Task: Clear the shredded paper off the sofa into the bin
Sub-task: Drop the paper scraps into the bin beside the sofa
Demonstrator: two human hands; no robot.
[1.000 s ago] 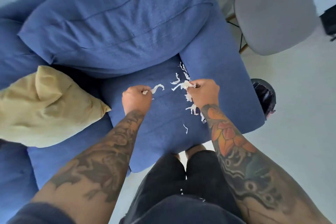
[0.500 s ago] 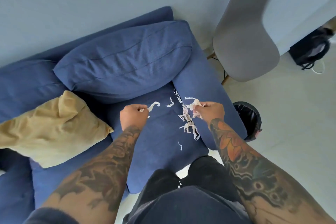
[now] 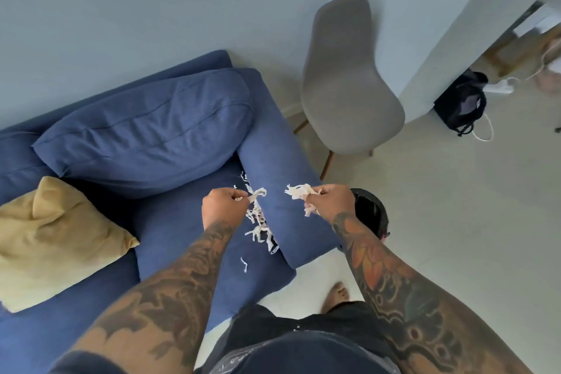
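Mid-gather: left hand [image 3: 223, 206] and right hand [image 3: 329, 202] each clamp white shredded paper strips [image 3: 299, 191]; next, carry to black round bin [image 3: 368, 215], probably half-hidden behind the blue fabric sofa [image 3: 273, 161] arm.

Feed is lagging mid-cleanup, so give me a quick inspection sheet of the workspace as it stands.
Surface: blue sofa, seat cushion by the right armrest.
Job's things: shredded paper lies along the armrest seam, one loose strip nearer the front; black bin on the floor just past the armrest.
Clutter: yellow cushion on the seat.
Hands: left hand pinches a few strips; right hand grips a clump, close to the bin.
Cables: white cord by the black bag.
Surroundings: grey chair, pale wall, light floor.
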